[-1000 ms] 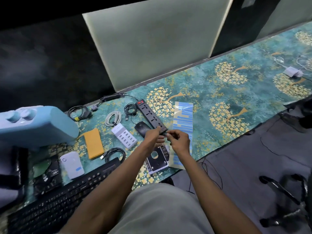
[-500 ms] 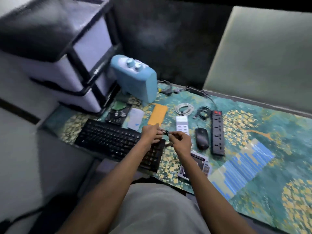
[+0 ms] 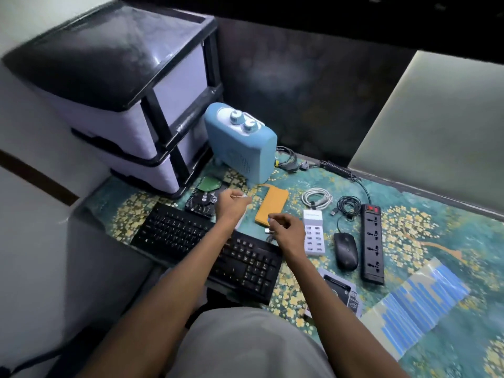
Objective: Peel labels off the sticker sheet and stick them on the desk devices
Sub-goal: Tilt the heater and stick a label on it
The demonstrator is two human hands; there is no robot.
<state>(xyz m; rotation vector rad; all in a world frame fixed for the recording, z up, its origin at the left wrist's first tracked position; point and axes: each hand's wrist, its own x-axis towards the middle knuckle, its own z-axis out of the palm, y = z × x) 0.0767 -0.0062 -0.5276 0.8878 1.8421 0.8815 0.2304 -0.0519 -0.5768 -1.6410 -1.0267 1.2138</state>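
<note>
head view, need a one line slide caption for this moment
Both hands, left and right, pinch small pieces above the black keyboard, sticker sheet lying aside.

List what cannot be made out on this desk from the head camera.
- Left hand: it pinches something thin, too small and blurred to tell.
- Right hand: a small blue-white bit at its fingertips, too small to name.
- White device under the left wrist: mostly hidden.
- Sticker sheet: print unreadable.

There is just one view, from the person's head, looking forward and steeply down over both forearms at the desk (image 3: 425, 214) (wide-angle, so edges bend). The keyboard (image 3: 191, 241) sits close below; the drawer unit (image 3: 114, 85) stands farther left.
</note>
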